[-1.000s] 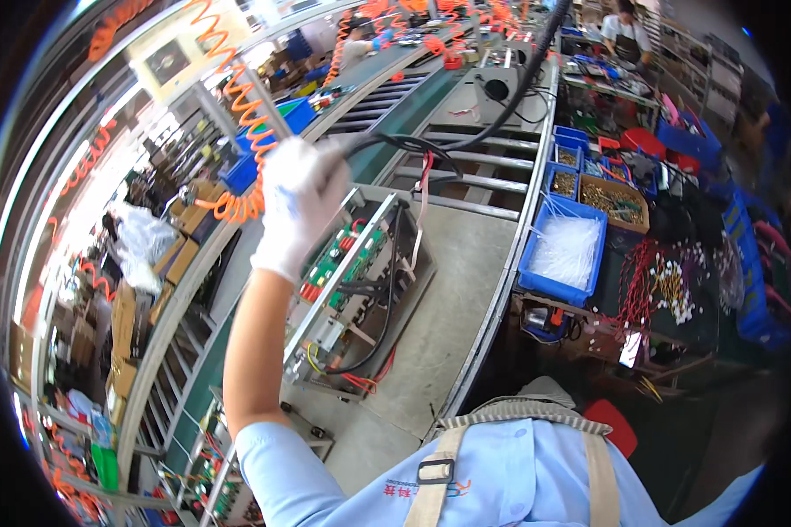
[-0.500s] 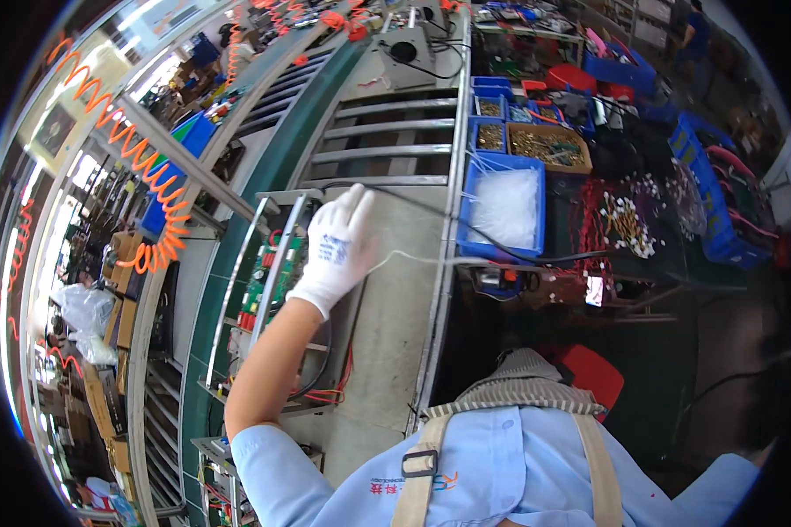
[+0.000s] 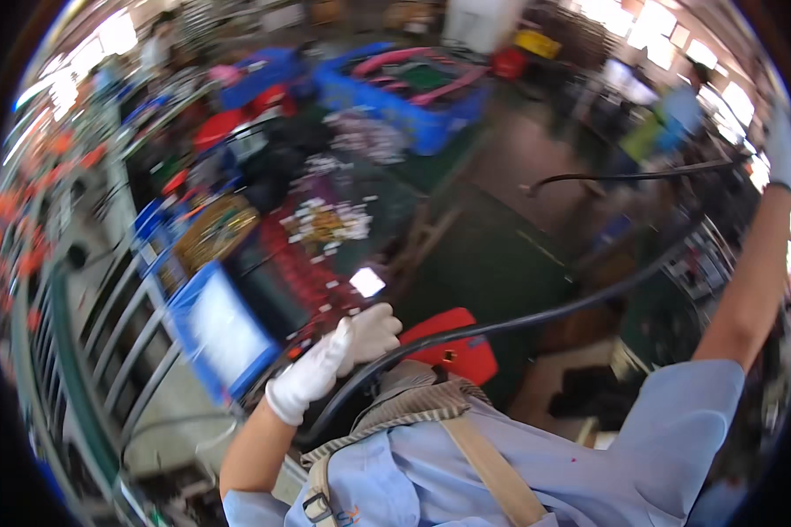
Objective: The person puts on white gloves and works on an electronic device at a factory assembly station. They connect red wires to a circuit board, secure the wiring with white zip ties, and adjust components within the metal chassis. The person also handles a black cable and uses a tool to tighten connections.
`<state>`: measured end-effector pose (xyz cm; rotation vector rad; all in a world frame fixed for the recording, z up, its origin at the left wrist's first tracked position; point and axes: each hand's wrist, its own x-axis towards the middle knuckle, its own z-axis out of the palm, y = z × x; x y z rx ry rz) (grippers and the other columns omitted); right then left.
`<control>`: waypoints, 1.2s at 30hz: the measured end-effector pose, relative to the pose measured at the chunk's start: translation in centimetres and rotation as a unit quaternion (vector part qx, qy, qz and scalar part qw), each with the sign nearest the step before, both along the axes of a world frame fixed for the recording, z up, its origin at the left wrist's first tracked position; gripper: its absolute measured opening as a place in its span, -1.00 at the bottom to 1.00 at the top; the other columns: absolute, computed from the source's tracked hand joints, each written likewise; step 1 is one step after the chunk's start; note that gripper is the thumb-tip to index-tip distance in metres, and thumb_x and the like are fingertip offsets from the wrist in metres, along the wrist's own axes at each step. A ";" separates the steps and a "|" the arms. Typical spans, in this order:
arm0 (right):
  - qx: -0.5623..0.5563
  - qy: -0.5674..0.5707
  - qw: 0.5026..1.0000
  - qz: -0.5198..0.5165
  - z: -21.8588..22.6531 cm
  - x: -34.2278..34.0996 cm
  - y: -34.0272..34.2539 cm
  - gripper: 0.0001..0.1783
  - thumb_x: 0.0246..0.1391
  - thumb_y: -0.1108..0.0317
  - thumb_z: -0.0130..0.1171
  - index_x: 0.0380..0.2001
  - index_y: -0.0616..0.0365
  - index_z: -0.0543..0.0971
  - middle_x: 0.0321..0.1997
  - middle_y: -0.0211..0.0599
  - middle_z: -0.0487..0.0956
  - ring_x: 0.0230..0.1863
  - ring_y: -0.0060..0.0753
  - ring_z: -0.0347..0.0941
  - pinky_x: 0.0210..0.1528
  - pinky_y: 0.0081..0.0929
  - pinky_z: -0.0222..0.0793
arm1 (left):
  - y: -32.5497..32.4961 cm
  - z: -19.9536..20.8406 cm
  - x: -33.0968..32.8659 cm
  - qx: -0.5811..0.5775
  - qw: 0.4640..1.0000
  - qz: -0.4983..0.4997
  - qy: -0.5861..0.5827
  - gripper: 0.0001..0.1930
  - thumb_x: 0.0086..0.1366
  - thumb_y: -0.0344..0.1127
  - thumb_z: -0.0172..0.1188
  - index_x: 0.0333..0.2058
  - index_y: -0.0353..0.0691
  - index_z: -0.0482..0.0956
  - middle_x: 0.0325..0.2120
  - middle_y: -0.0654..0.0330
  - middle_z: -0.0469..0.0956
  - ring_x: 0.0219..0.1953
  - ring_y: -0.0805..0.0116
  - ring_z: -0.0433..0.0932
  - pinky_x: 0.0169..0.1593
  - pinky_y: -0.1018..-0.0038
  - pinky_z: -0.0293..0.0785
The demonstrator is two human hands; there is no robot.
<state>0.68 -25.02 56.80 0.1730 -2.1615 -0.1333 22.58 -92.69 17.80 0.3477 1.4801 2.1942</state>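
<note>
My left hand [image 3: 338, 353], in a white glove, is held in front of my body with its thumb apart from the fingers. I see nothing in it. A thick black cable [image 3: 518, 323] passes just below this hand and rises in a long arc to the right. My right hand [image 3: 781, 149], gloved, is stretched out to the far right rim and blurred. The cable's other stretch [image 3: 642, 176], with a loose end, reaches up to this hand, which appears to grip it; its fingers are smeared.
A red stool [image 3: 453, 344] stands close in front of me. To the left are a blue bin of white pieces [image 3: 224, 329], a box of metal parts [image 3: 215, 230] and the roller conveyor [image 3: 119, 329]. A large blue crate [image 3: 395, 119] stands farther off. Another person [image 3: 677, 114] is at the right.
My view has swung right, away from the conveyor. My left hand has left the circuit-board unit and is in front of me. My right arm has come into view, raised, with the black cable.
</note>
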 end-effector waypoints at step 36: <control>-0.333 -0.732 0.261 0.534 -39.2 25.5 -44.5 -0.31 0.09 -0.11 0.28 0.02 0.27 0.41 -0.10 -0.40 0.46 -0.10 -0.64 0.37 -0.07 -0.66 0.31 | 4.5 5.2 15.1 -0.578 0.681 0.196 0.405 -0.69 0.16 -0.07 0.18 -0.28 -0.16 0.41 -0.48 0.16 0.50 -0.39 0.16 0.59 -0.34 0.28 0.47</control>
